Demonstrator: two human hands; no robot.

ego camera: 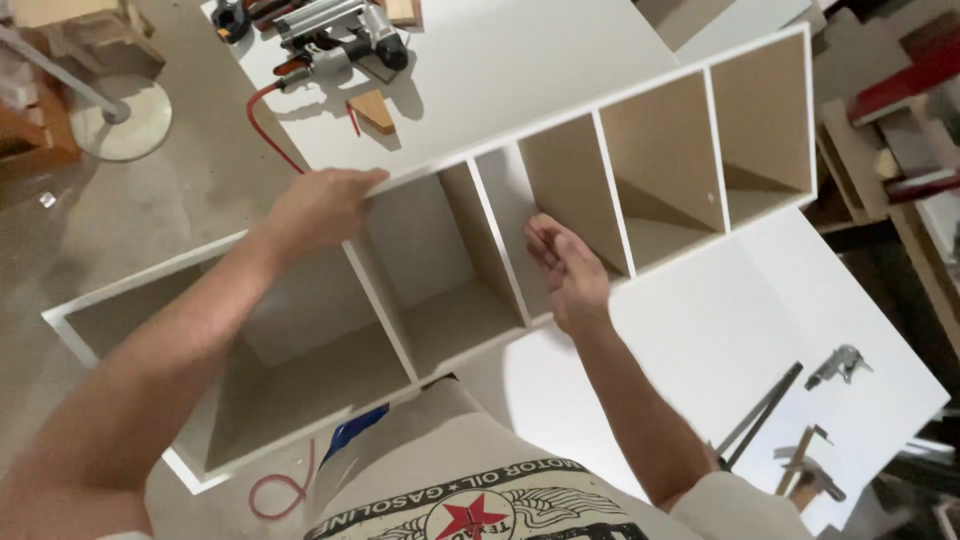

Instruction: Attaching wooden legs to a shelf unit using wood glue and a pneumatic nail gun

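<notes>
A long white shelf unit [470, 150] with several open compartments lies on its side across a white workbench [760, 330]. My left hand [325, 205] grips the unit's upper edge above a middle compartment. Inside a narrow middle compartment, my right hand [565, 270] presses flat with fingers together against the left side of a thin upright divider [605, 195]. The compartment interiors are bare brown board.
A nail gun [340, 35] with a red air hose [270, 130] lies on top of the unit beside a small wood block [375, 110]. Clamps and metal tools [810, 460] sit on the bench at right. A round stand base [120, 115] rests on the concrete floor at left.
</notes>
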